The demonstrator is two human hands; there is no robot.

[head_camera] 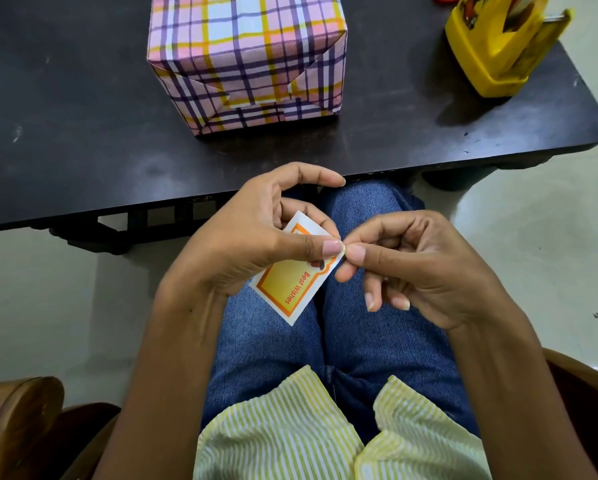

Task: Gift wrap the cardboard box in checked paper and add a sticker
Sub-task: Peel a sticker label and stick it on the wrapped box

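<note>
Closest in, well on the near side of the box, it's just a striped yellow shirt (pixel 290 427) and jeans (pixel 359 341). The person is sitting with both hands over their lap. The left hand (pixel 249 237) grips the "Best Wishes" sticker (pixel 292 285) between thumb and curled fingers. The right hand (pixel 418 268) pinches the sticker's upper edge with thumb and forefinger, right up against the left thumb. Looks to me like the backing is being picked off, so the wrapping is done and the sticker is the last bit.

Tip for this step: work a nail under one corner only and bend the backing away from the sticker, not the other way round. Keep fingertips off the glue side too, or it'll curl and grab badly.

Further out, the box (pixel 245 60) sits on the dark table (pixel 83 150), fully covered in checked paper. Its folded end flaps face the person, and it's well apart from the hands. I'd stick the label on a flat face of it, not over those folds. Right of the box, near the table's corner, there's a yellow tape dispenser (pixel 501 50).
</note>
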